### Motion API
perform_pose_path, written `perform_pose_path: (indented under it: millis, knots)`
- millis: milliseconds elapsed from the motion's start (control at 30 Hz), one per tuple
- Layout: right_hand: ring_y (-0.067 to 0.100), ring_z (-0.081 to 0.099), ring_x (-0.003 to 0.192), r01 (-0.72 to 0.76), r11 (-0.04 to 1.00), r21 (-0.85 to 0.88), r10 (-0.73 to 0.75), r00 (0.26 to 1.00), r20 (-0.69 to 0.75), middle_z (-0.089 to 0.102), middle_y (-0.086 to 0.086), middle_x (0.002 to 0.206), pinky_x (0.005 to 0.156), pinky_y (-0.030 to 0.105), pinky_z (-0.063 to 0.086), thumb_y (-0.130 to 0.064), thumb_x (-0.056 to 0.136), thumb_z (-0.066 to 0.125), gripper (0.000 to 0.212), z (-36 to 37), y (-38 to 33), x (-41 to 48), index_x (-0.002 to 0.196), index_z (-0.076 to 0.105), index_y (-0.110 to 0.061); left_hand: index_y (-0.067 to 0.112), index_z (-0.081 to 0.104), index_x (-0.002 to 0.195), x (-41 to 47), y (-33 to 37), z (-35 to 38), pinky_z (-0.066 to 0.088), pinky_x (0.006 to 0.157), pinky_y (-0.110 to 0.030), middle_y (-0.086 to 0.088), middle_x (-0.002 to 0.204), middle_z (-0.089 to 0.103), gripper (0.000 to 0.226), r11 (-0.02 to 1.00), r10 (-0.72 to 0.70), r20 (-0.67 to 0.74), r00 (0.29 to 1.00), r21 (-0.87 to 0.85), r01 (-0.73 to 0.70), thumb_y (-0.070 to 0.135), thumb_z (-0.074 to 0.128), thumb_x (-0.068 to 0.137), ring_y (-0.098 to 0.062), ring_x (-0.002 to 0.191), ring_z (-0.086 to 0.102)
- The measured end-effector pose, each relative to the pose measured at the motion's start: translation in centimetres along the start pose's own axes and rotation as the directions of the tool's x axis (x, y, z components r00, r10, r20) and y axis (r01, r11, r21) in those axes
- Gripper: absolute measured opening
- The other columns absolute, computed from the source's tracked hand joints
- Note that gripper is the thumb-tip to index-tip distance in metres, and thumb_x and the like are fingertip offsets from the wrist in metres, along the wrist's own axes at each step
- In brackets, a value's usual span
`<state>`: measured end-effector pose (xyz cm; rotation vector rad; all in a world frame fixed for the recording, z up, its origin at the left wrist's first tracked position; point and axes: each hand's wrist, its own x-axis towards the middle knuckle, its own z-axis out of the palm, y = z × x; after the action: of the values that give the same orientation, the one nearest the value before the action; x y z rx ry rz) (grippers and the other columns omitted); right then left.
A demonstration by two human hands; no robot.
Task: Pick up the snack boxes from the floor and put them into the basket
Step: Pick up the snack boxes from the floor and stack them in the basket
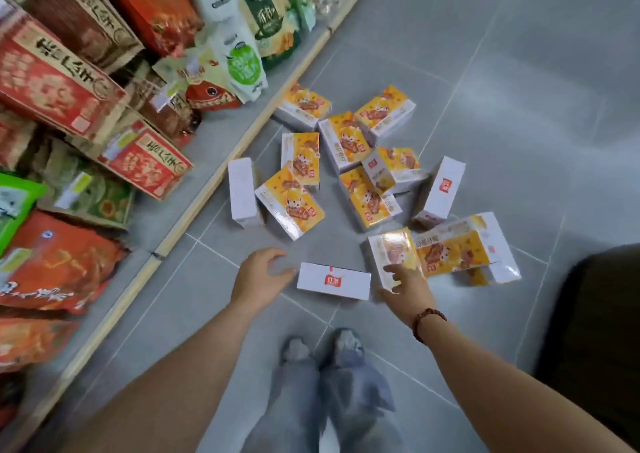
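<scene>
Grey tiled floor, pile of yellow-and-white cardboard snack boxes by the shelf edge. Nearest white box with the red label lies flat, long axis crosswise between my hands. Left hand and right hand about equally near, fingers spread wide, empty.

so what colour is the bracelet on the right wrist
Dark red, beaded, seen in the head view: the bracelet circles the wrist just behind the right hand.
</scene>
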<state>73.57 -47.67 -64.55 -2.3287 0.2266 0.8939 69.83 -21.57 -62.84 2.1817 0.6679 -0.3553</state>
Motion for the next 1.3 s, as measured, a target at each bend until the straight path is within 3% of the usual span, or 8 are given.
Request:
perform_pose_path:
  millis: [267, 400, 500, 633, 867, 1000, 1133, 1300]
  knots:
    - [0.027, 0.055, 0.11, -0.087, 0.996, 0.014, 0.085, 0.993, 0.077, 0.045, 0.011, 0.127, 0.098, 0.037, 0.044, -0.021, 0.084, 0.066, 0.054, 7.9, 6.8, 10.1, 0.134, 0.046, -0.02, 0.019, 0.063, 0.113, 5.6, -9.0, 10.5, 0.043, 0.081, -0.023, -0.001, 0.111, 0.06, 0.044, 0.986, -0.16, 0.056, 0.985, -0.026, 0.162, 0.024, 0.079, 0.072, -0.016, 0.096, 0.057]
    - [0.027, 0.048, 0.119, -0.111, 0.994, -0.01, 0.111, 0.99, 0.087, 0.04, 0.01, 0.132, 0.103, 0.032, 0.037, -0.021, 0.085, 0.066, 0.059, 13.1, 10.6, 15.0, 0.139, 0.041, -0.02, 0.017, 0.059, 0.122, 9.8, -13.8, 15.2, 0.039, 0.092, -0.023, -0.003, 0.122, 0.056, 0.053, 0.99, -0.133, 0.122, 0.984, 0.054, 0.127, 0.023, 0.078, 0.073, -0.018, 0.11, 0.054]
    - [0.028, 0.03, 0.136, -0.137, 0.991, -0.007, 0.137, 0.989, 0.058, 0.024, 0.012, 0.147, 0.112, 0.034, 0.029, -0.025, 0.084, 0.068, 0.069, 17.2, 12.8, 17.7, 0.144, 0.034, -0.026, 0.018, 0.055, 0.128, 12.8, -16.7, 18.1, 0.029, 0.097, -0.016, -0.005, 0.132, 0.05, 0.06, 0.992, -0.101, 0.142, 0.985, 0.088, 0.089, 0.021, 0.077, 0.073, -0.017, 0.123, 0.045]
    - [0.028, 0.01, 0.145, -0.128, 0.992, -0.017, 0.128, 0.992, -0.012, 0.004, 0.012, 0.157, 0.116, 0.038, 0.021, -0.033, 0.083, 0.069, 0.075, 21.1, 14.5, 21.7, 0.145, 0.027, -0.035, 0.024, 0.044, 0.138, 17.0, -19.8, 21.9, 0.025, 0.108, -0.025, -0.007, 0.149, 0.031, 0.07, 0.994, -0.087, 0.18, 0.98, 0.088, 0.072, 0.026, 0.076, 0.076, -0.017, 0.139, 0.026]
    - [0.027, 0.019, 0.143, -0.135, 0.986, 0.101, 0.14, 0.989, -0.05, 0.008, 0.012, 0.156, 0.113, 0.035, 0.024, -0.034, 0.084, 0.068, 0.076, 24.0, 16.1, 24.8, 0.145, 0.023, -0.042, 0.034, 0.027, 0.145, 19.1, -23.1, 26.2, 0.027, 0.109, -0.03, -0.008, 0.153, 0.028, 0.086, 0.996, -0.079, 0.208, 0.975, 0.065, 0.067, 0.025, 0.076, 0.076, -0.019, 0.142, 0.022]
    - [0.026, 0.031, 0.136, -0.155, 0.984, 0.09, 0.161, 0.985, -0.064, 0.024, 0.011, 0.15, 0.109, 0.034, 0.03, -0.034, 0.083, 0.069, 0.074, 23.7, 15.8, 24.2, 0.144, 0.027, -0.041, 0.031, 0.033, 0.144, 19.0, -23.1, 26.5, 0.031, 0.107, -0.032, -0.01, 0.147, 0.037, 0.082, 0.996, -0.09, 0.174, 0.981, 0.044, 0.083, 0.018, 0.077, 0.076, -0.023, 0.138, 0.03]
    - [0.024, 0.037, 0.133, -0.18, 0.981, 0.076, 0.184, 0.982, -0.041, 0.031, 0.009, 0.147, 0.106, 0.035, 0.035, -0.038, 0.083, 0.068, 0.068, 22.0, 13.9, 23.2, 0.142, 0.033, -0.041, 0.031, 0.038, 0.141, 18.8, -21.7, 24.8, 0.041, 0.103, -0.044, -0.011, 0.139, 0.045, 0.077, 0.995, -0.088, 0.172, 0.981, 0.066, 0.078, 0.025, 0.077, 0.075, -0.027, 0.13, 0.039]
    - [0.027, 0.036, 0.134, -0.12, 0.993, -0.002, 0.12, 0.993, -0.012, 0.033, 0.009, 0.147, 0.104, 0.038, 0.037, -0.042, 0.085, 0.065, 0.065, 17.6, 8.9, 20.8, 0.141, 0.033, -0.042, 0.028, 0.04, 0.14, 17.2, -17.5, 19.6, 0.043, 0.1, -0.04, -0.01, 0.133, 0.046, 0.074, 0.997, -0.075, 0.118, 0.99, 0.038, 0.071, 0.026, 0.076, 0.076, -0.025, 0.126, 0.04]
